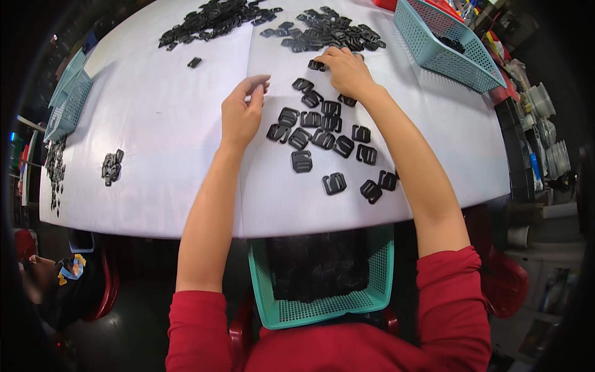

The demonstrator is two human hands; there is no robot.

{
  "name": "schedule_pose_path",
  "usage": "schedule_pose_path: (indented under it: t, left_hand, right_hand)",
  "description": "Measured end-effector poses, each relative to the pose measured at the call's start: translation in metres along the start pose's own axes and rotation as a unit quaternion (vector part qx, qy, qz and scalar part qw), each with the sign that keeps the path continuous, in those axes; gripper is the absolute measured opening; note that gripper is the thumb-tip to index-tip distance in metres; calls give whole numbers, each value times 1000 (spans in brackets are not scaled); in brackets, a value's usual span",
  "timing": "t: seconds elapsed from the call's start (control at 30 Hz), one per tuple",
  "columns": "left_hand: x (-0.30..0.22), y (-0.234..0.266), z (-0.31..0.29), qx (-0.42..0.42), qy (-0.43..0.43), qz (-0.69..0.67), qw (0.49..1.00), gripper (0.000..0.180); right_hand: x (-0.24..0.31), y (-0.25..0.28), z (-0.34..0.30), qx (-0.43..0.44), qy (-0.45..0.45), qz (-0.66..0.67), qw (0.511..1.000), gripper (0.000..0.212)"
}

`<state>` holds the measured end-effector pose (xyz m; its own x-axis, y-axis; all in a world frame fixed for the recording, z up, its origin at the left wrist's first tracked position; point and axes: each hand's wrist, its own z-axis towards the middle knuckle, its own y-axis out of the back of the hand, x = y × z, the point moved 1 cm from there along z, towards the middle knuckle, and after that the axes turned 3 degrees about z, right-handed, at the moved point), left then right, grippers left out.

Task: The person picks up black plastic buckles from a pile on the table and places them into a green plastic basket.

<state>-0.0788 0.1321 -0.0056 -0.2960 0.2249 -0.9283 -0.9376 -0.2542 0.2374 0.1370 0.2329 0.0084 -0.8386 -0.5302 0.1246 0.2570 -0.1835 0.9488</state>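
Small black plastic buckles with slotted frames lie loosely scattered on the white table (155, 124), one of them a double-slot buckle (302, 161). At the far side, my right hand (350, 73) reaches to the near edge of a buckle pile (334, 31). Its fingers are bent down, with the fingertips on a black buckle (317, 64); part of the grip is hidden. My left hand (243, 111) hovers left of the scattered buckles, thumb and fingers apart, with nothing visible in it.
A larger buckle pile (214, 22) lies at the far left. Perforated blue baskets stand at the right (446, 49) and left (71, 102) table edges. A small buckle cluster (112, 167) lies at left. Below the table edge, a teal basket (322, 313) holds dark items. Another person (56, 279) sits at lower left.
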Motion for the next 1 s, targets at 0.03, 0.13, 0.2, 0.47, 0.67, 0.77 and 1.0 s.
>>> schedule_pose_path:
  t: [0.03, 0.13, 0.2, 0.47, 0.67, 0.77, 1.0]
  left_hand:
    - [1, 0, 1, 2, -11, 10, 1000, 23]
    - [5, 0, 2, 18, -24, 40, 999, 25]
    - [6, 3, 0, 26, -11, 41, 999, 26]
    - [8, -20, 2, 89, -55, 177, 979, 46]
    - [7, -74, 12, 156, -148, 353, 910, 57]
    - [3, -67, 11, 122, -121, 231, 958, 49]
    - [-3, -30, 16, 22, 90, -151, 984, 40]
  right_hand:
    - [8, 5, -12, 10, 15, 12, 1000, 42]
    - [20, 20, -51, 44, 46, 68, 996, 43]
    - [11, 31, -78, -22, 49, 145, 988, 44]
    - [-71, 45, -203, -100, -199, 86, 971, 47]
    - [-32, 18, -151, -51, -138, 150, 978, 54]
    - [-29, 30, -136, -38, -154, 310, 937, 49]
    - [20, 69, -187, -106, 22, 181, 978, 26]
